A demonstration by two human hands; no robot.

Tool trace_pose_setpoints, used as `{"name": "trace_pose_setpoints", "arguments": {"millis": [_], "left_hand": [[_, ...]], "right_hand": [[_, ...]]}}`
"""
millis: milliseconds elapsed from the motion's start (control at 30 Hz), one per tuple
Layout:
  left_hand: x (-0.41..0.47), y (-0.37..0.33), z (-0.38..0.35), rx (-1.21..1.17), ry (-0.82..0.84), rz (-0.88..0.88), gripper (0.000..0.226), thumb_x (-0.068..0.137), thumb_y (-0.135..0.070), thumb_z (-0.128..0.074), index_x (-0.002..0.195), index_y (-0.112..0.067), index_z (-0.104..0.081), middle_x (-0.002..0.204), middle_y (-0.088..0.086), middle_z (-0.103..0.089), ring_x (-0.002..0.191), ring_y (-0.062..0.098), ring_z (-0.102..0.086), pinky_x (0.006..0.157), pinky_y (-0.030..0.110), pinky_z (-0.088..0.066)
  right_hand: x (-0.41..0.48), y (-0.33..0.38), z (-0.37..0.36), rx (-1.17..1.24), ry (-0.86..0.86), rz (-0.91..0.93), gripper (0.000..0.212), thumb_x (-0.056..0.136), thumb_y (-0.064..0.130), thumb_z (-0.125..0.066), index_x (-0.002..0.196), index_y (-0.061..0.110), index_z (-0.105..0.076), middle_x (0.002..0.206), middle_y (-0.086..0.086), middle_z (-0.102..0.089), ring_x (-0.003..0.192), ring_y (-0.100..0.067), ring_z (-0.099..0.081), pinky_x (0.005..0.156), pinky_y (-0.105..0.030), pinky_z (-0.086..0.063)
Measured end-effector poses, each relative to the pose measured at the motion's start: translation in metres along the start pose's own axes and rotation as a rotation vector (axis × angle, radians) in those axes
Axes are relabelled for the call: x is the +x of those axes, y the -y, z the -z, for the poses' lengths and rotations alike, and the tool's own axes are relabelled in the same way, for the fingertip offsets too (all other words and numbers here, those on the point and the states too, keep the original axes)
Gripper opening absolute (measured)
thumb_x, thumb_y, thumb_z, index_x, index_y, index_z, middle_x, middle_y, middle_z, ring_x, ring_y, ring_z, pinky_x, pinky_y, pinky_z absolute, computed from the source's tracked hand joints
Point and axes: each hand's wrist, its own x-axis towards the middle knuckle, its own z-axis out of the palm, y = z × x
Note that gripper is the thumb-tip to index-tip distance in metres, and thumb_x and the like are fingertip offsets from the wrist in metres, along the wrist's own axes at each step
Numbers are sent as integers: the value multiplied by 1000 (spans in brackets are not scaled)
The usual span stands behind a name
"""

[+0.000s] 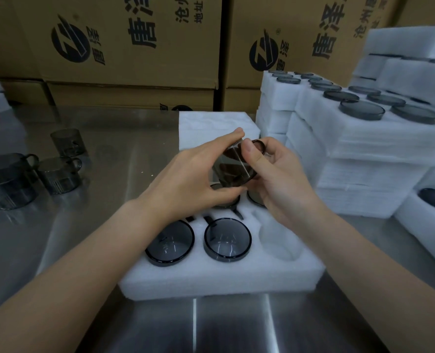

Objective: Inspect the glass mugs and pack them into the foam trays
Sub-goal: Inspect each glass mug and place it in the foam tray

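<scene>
Glass mug (233,169): tilted, gripped by L hand (193,179) & R hand (275,179), over foam tray (211,281); 2 packed mugs (170,242) near row.

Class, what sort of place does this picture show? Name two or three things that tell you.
Probably a packing station in a factory or warehouse: cardboard cartons stacked behind a steel table, stacks of filled foam trays on the right, and a glass mug held over a part-filled foam tray.

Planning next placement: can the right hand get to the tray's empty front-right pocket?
Likely yes. The empty pocket lies uncovered close beneath the right hand, with nothing between. That hand and the left hand both grip the mug.
</scene>
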Motion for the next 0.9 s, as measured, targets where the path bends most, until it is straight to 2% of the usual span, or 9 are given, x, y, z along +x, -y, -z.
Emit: {"name": "trace_pose_setpoints", "arguments": {"millis": [167,300,367,467,533,600,667,767,900], "left_hand": [[0,0,-1,-18,-5,-42,78,75,-20,-81,144,-15,-44,136,-6,-57,122,2,-53,102,17,-41],[1,1,-1,-29,0,-53,78,74,-18,-80,143,-19,-44,137,-9,-56,122,3,-53,101,21,-43],[0,2,-1,-26,-7,-83,77,73,-15,-79,142,-21,-43,139,-11,-53,125,3,-51,102,23,-43],[1,5,-1,31,-84,-145,73,74,-10,-79,139,-14,-46,141,-3,-52,128,11,-50,106,29,-41],[2,7,-1,69,-169,-180,67,76,-10,-80,136,-8,-50,136,0,-53,127,17,-51,106,34,-42],[2,9,-1,63,-205,-181,63,78,-9,-79,134,-5,-52,129,-3,-54,122,17,-54,105,32,-43],[2,9,-2,25,-197,-146,64,78,-11,-79,135,-5,-51,126,-6,-54,119,13,-54,104,26,-42],[1,9,-2,-52,-189,-82,64,79,-13,-77,136,-7,-50,128,-4,-56,120,11,-55,105,27,-43],[0,9,-2,-78,-153,-30,67,78,-11,-79,138,-11,-49,131,-4,-57,123,9,-54,106,31,-43]], "right_hand": [[0,1,2,41,2,23,28,79,32,-66,80,8,-52,75,-8,-72,67,-22,-72,51,-31,-55],[-1,1,0,-22,-34,39,27,82,33,-63,80,8,-54,77,-9,-72,70,-24,-72,53,-34,-57],[0,1,0,-27,-31,31,25,90,32,-59,83,8,-55,80,-8,-73,75,-24,-72,58,-36,-58],[2,2,2,40,-6,-26,35,99,37,-47,92,6,-62,97,-13,-73,92,-30,-71,75,-44,-59],[4,4,4,163,-26,-72,39,103,35,-43,82,12,-67,93,-11,-72,91,-29,-70,79,-47,-58],[6,3,7,200,-25,-61,28,102,22,-47,83,14,-65,87,-5,-72,83,-22,-70,76,-43,-58],[6,2,7,184,13,-41,8,96,12,-54,96,14,-62,90,-5,-71,81,-19,-69,71,-35,-57],[7,0,6,175,79,-48,27,84,18,-62,111,15,-60,92,-4,-72,84,-17,-70,72,-28,-56],[5,-3,6,84,107,-14,27,81,24,-65,108,19,-61,94,-6,-75,86,-23,-72,72,-30,-57]]}}
